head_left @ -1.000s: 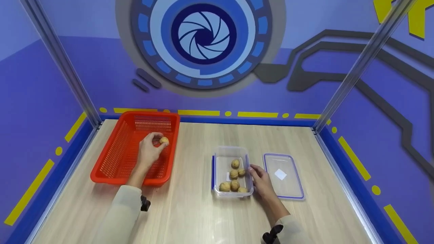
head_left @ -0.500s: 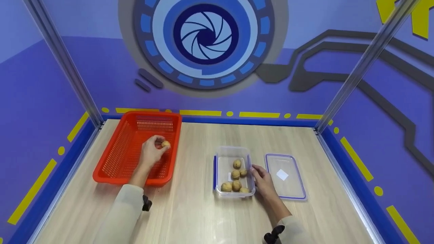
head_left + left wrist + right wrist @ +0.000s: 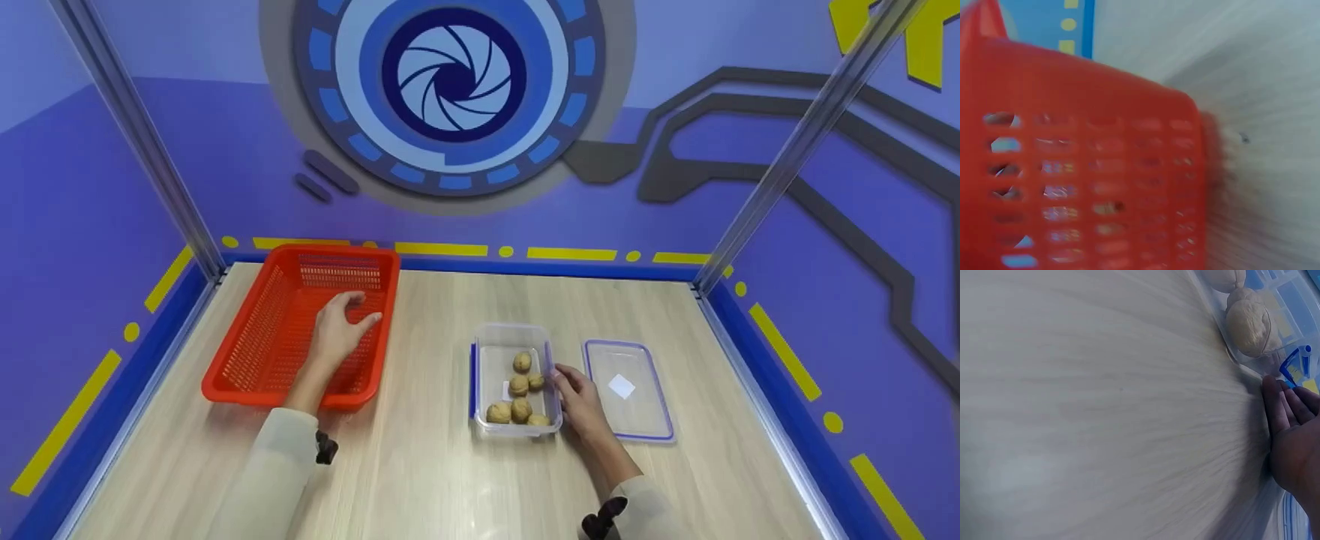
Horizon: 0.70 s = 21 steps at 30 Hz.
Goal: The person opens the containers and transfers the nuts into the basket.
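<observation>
My left hand (image 3: 339,334) is over the red plastic basket (image 3: 217,394), thumb and fingers spread with nothing between them. The left wrist view shows the basket's slotted wall (image 3: 1089,84) close up; a pale brown patch shows through its slots, and the hand is out of that view. Several walnuts (image 3: 520,409) lie in a clear plastic container (image 3: 487,337) near the middle of the table. My right hand (image 3: 581,401) rests its fingertips against the container's right side. In the right wrist view, those fingers (image 3: 1276,405) are nearly straight beside a blue-edged latch (image 3: 1297,363).
A clear lid (image 3: 637,405) with a purple rim and a white label lies right of the container, beside my right hand. Blue printed walls and metal posts (image 3: 772,172) bound the wooden table (image 3: 427,480) at the back and sides.
My left hand has let go of the walnut it pinched inside the basket, and its thumb and fingers have parted. The right hand and the container stay in place.
</observation>
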Each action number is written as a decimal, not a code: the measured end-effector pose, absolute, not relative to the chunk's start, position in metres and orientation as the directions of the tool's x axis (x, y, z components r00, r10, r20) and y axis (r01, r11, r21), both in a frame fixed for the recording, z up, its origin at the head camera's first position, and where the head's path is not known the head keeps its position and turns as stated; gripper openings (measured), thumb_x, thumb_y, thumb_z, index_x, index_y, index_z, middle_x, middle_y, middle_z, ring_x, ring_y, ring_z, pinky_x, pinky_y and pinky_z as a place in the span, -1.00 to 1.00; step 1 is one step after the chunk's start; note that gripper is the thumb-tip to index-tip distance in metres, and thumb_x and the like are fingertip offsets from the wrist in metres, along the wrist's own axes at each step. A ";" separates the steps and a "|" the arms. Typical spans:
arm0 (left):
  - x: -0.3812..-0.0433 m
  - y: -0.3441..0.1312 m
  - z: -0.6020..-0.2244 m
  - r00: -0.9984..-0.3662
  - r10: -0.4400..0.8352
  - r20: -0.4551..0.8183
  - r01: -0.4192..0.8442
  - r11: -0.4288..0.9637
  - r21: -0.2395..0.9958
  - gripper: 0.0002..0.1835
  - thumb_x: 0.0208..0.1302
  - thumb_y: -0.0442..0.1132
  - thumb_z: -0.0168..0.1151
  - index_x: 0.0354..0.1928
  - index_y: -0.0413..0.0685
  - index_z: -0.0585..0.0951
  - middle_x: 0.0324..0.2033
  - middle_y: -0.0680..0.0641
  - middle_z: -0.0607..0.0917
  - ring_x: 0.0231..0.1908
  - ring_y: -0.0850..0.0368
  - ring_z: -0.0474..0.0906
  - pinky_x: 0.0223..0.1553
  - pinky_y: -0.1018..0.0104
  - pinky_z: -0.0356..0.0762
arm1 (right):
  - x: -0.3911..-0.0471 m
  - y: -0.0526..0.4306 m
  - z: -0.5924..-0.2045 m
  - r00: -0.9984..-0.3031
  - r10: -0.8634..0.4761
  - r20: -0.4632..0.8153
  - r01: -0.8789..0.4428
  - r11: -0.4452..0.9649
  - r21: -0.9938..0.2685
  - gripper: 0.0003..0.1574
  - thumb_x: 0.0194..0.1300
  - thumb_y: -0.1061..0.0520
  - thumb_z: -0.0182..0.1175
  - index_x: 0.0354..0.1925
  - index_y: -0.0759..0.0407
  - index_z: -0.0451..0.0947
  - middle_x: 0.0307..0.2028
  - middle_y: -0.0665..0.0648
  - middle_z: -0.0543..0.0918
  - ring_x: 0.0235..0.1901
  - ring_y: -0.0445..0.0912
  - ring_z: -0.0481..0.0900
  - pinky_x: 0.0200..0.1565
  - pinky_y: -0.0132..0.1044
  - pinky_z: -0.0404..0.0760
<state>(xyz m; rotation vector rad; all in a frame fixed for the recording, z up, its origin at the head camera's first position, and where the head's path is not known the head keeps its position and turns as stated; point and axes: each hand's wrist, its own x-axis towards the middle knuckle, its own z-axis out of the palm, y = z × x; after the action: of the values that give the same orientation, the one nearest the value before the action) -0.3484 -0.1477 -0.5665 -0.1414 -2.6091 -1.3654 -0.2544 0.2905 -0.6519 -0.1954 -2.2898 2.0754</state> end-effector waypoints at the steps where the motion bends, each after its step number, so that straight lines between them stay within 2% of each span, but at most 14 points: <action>1: -0.347 -0.145 -0.563 -0.973 0.004 0.229 0.191 0.570 0.799 -0.40 0.41 -0.13 0.46 0.38 -0.22 0.53 0.27 -0.24 0.62 0.31 -0.18 0.51 0.37 -0.14 0.42 | -0.252 0.289 -0.647 -0.991 0.124 -0.053 0.065 0.092 -0.994 -0.44 0.65 0.12 0.11 0.38 0.52 0.42 0.26 0.50 0.56 0.23 0.27 0.55 0.07 0.02 0.71; 4: -0.341 -0.132 -0.550 -0.962 0.033 0.271 0.241 0.569 0.786 -0.39 0.39 -0.12 0.48 0.38 -0.20 0.54 0.25 -0.21 0.62 0.30 -0.15 0.52 0.38 -0.11 0.43 | -0.252 0.287 -0.641 -0.990 0.126 -0.063 0.073 0.080 -0.994 -0.45 0.64 0.14 0.12 0.37 0.52 0.42 0.24 0.48 0.57 0.19 0.29 0.58 0.03 0.01 0.73; 8: -0.335 -0.108 -0.534 -0.939 0.092 0.332 0.326 0.554 0.766 -0.40 0.34 -0.18 0.52 0.34 -0.24 0.57 0.21 -0.22 0.63 0.26 -0.14 0.54 0.37 -0.02 0.47 | -0.257 0.290 -0.649 -0.987 0.129 -0.092 0.099 0.047 -0.994 -0.40 0.63 0.04 0.17 0.40 0.43 0.43 0.27 0.43 0.56 0.13 0.20 0.63 -0.03 -0.08 0.74; 11: -0.329 -0.087 -0.530 -0.925 0.148 0.350 0.372 0.548 0.749 -0.41 0.31 -0.21 0.55 0.31 -0.23 0.59 0.20 -0.21 0.64 0.24 -0.14 0.55 0.34 -0.03 0.50 | -0.258 0.291 -0.651 -0.983 0.132 -0.124 0.129 0.024 -0.991 -0.36 0.61 0.00 0.19 0.42 0.39 0.43 0.32 0.43 0.53 0.16 0.20 0.62 0.02 -0.06 0.74; 21: -0.310 -0.018 -0.540 -0.896 0.322 0.306 0.440 0.541 0.717 -0.35 0.33 -0.07 0.52 0.37 -0.16 0.55 0.27 -0.16 0.62 0.28 -0.10 0.55 0.35 0.02 0.50 | -0.255 0.292 -0.649 -0.981 0.129 -0.147 0.150 0.014 -0.989 -0.41 0.59 0.05 0.21 0.37 0.41 0.47 0.27 0.43 0.57 0.14 0.22 0.67 0.02 -0.04 0.74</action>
<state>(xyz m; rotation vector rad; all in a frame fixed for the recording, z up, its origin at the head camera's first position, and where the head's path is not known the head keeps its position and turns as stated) -0.3101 -0.0185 -0.5398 -0.6558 -2.6347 -1.2852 -0.2554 0.2919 -0.6488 -0.3097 -2.2478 2.1944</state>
